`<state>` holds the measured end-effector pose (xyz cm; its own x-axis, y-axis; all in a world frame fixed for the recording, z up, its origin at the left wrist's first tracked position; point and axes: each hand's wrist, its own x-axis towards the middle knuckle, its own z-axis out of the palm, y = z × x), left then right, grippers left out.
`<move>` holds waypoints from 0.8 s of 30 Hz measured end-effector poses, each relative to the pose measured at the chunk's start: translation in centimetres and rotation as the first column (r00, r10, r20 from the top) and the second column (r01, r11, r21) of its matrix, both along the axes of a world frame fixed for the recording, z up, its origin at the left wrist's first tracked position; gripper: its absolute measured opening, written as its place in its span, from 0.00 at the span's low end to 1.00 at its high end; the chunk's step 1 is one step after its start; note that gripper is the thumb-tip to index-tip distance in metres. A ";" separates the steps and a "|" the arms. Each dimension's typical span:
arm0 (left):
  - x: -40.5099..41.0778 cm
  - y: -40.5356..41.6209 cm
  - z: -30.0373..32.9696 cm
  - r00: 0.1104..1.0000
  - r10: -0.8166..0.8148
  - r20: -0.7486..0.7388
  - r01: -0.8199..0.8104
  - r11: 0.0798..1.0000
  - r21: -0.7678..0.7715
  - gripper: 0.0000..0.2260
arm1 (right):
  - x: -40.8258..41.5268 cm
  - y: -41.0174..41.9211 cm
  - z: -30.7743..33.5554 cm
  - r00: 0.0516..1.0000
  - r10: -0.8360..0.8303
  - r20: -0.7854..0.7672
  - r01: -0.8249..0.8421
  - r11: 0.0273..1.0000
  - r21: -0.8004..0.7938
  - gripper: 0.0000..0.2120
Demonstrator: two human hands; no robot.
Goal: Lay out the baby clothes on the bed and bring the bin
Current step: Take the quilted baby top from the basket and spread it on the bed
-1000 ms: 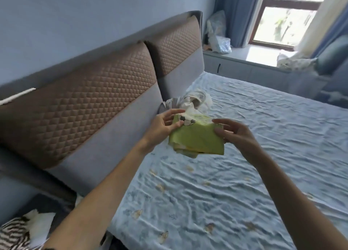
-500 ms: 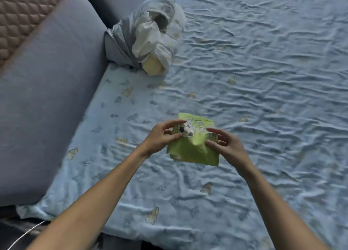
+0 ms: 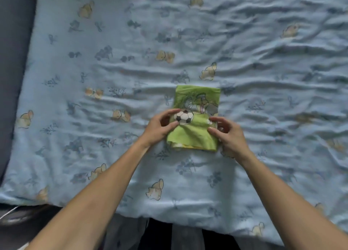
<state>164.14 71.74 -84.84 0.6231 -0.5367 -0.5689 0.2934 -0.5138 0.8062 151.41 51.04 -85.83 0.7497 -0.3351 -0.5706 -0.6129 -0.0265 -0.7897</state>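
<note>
A folded green baby garment (image 3: 195, 129) with a football print lies on the light blue bed sheet (image 3: 113, 80). Its far half rests flat on the sheet. My left hand (image 3: 162, 127) pinches its left edge beside the football. My right hand (image 3: 226, 134) pinches its right edge, fingers curled around the fabric. The near half is bunched between both hands. No bin is in view.
The sheet is wrinkled and printed with small bears. The grey padded headboard base (image 3: 13, 61) runs along the left side. The bed's near edge (image 3: 169, 215) is just below my forearms, with dark floor beneath it.
The garment has come down from the air onto the sheet, and its upper half has unfolded away from me. My view has tilted down, so the bundle of clothes by the headboard is out of sight.
</note>
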 end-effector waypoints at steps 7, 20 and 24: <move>0.5 0.1 2.6 0.951 -0.242 0.194 0.183 0.943 0.279 0.22 | 0.3 -0.1 3.1 0.987 0.105 -0.123 -0.127 0.975 -0.181 0.17; 4.3 -3.7 28.6 0.819 -0.131 0.558 -0.002 0.973 0.231 0.26 | 4.8 -4.2 28.3 0.981 0.058 0.187 0.004 0.949 -0.315 0.19; 7.5 -5.9 44.8 0.679 -0.090 0.729 0.006 0.993 0.116 0.22 | 7.5 -7.3 44.5 0.928 0.064 0.367 0.083 0.926 -0.370 0.16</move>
<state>171.68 65.82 -40.07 0.8374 -0.5466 0.0079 -0.3961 -0.5967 0.6979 158.87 43.71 -41.31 0.8754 -0.4753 -0.0880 -0.2840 -0.3584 -0.8893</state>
